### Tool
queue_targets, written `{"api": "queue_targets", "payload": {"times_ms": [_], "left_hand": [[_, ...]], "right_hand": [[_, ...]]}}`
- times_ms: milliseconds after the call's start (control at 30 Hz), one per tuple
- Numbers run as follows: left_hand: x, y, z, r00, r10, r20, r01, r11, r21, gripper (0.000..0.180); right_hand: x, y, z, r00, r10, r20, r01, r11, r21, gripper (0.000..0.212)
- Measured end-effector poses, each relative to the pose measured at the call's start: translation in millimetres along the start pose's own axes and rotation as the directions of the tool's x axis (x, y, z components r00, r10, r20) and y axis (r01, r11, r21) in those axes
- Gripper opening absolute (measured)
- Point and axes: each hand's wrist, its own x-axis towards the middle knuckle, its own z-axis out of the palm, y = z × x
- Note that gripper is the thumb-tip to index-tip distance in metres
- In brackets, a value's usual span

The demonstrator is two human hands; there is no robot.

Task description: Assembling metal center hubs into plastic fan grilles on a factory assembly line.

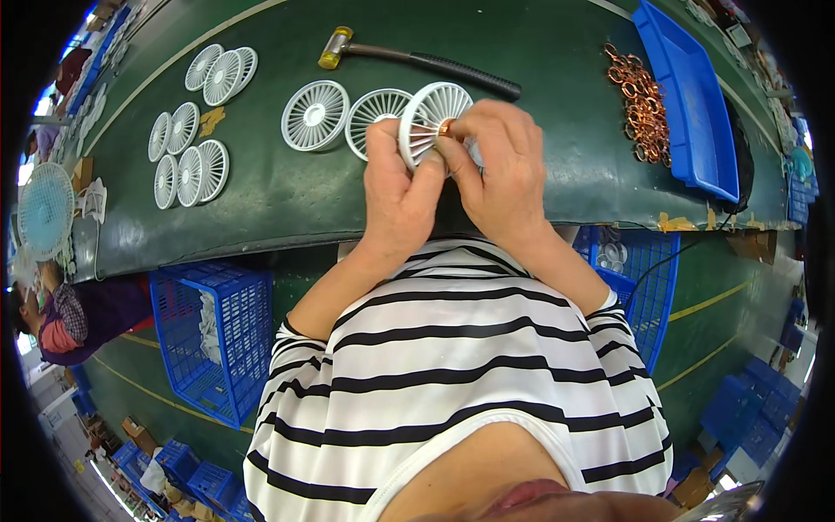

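Between my two hands, above the near edge of the green table, a white spoked wheel-shaped part is held tilted on edge. My left hand grips its rim, fingers behind and thumb in front. With thumb and fingertips my right hand pinches a small copper-coloured ring against the hub of that part. Part of the ring is hidden by my fingers. Two more white spoked parts lie just left of my hands: one flat in full view, another partly covered by the held one.
A yellow-headed hammer lies beyond my hands. Copper rings are heaped at right beside a blue tray. Several white spoked parts rest in groups at left. Blue crates stand below the table edge. A person sits at far left.
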Motion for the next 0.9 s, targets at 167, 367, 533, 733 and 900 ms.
{"api": "queue_targets", "payload": {"times_ms": [167, 367, 533, 733, 900], "left_hand": [[8, 27, -5, 0.957, -0.168, 0.235, 0.246, 0.902, -0.355, 0.049], [1, 32, 1, 0.895, -0.258, 0.365, 0.384, 0.861, -0.332, 0.051], [-4, 19, 19, 0.889, -0.167, 0.426, 0.252, 0.956, -0.150, 0.044], [0, -10, 57, 0.666, 0.418, 0.619, -0.668, 0.704, 0.243, 0.038], [16, -41, 91, 0.633, 0.168, 0.755, -0.773, 0.184, 0.607, 0.047]], "right_hand": [[8, 5, -30, 0.987, -0.134, 0.093, 0.139, 0.989, -0.050, 0.021], [14, 14, -62, 0.928, -0.235, 0.287, 0.187, 0.965, 0.184, 0.025], [-1, 49, -84, 0.885, -0.062, 0.462, -0.316, 0.647, 0.693, 0.028], [-11, 148, -97, 0.862, 0.496, -0.102, -0.467, 0.702, -0.537, 0.035], [-13, 201, -99, 0.864, 0.497, -0.085, -0.368, 0.507, -0.780, 0.031]]}}
